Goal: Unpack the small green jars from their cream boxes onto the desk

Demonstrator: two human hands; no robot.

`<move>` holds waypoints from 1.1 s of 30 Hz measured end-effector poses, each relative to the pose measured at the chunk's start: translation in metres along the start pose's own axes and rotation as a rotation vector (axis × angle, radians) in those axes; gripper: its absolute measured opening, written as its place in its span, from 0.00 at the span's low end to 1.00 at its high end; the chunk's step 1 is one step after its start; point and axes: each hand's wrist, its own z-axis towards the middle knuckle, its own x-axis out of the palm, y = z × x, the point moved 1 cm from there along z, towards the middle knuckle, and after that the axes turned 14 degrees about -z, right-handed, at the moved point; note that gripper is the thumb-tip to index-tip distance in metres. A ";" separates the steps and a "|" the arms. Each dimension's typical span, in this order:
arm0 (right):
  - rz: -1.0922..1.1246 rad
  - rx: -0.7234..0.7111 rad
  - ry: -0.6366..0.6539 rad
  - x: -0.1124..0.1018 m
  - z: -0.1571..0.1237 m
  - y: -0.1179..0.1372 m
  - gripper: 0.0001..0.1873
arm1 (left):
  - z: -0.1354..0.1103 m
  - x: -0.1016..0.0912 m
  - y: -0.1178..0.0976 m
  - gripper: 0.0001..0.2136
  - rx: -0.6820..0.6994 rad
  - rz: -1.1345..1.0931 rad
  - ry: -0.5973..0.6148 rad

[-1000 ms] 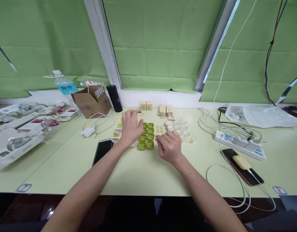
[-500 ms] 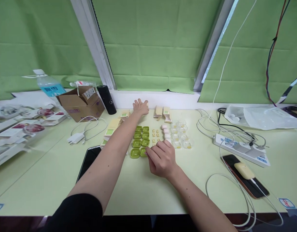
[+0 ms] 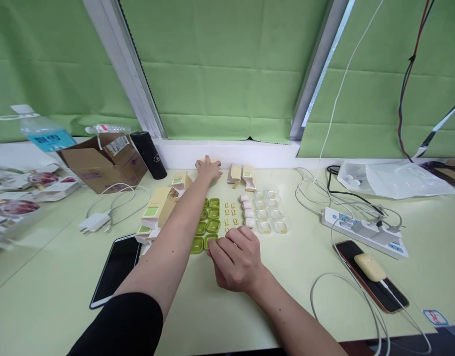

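My left hand (image 3: 208,169) is stretched out to the back of the table, its fingers curled over a small cream box that is mostly hidden beneath them. My right hand (image 3: 236,257) is closed just in front of the green square containers (image 3: 213,226); whatever it may hold is hidden. My left forearm covers part of the containers, which stand in two columns. To their right are small yellow rings (image 3: 233,212), a column of pale pink pieces (image 3: 248,213) and clear square cases (image 3: 264,227) with yellow marks.
Cream cartons (image 3: 155,207) lie left of my arm, and two small cream boxes (image 3: 248,177) stand at the back. A phone (image 3: 116,269), a charger (image 3: 96,222), a cardboard box (image 3: 104,165) and a black bottle (image 3: 149,155) are left; a power strip (image 3: 364,232) and cables are right.
The view has shifted, moving most of the scene left in the picture. My left hand's fingers have gone from spread to more curled at the back; my right hand stays closed near the containers.
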 end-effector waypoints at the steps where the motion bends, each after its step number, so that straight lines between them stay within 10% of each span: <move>1: -0.006 0.000 0.003 0.000 0.000 0.000 0.11 | -0.006 0.001 -0.001 0.29 0.020 0.001 -0.015; 15: -0.066 -0.015 0.033 0.011 -0.010 -0.015 0.09 | -0.095 -0.012 -0.009 0.40 0.104 0.106 0.196; 20: -0.062 -0.014 0.045 0.016 -0.013 -0.017 0.08 | -0.086 -0.023 -0.011 0.46 0.226 0.109 0.079; 25: -0.070 -0.018 0.071 0.020 -0.016 -0.019 0.10 | -0.081 -0.022 -0.012 0.30 0.252 0.055 0.116; 33: -0.112 0.036 -0.009 0.018 -0.020 -0.033 0.06 | -0.120 -0.042 -0.021 0.25 0.371 -0.225 -0.107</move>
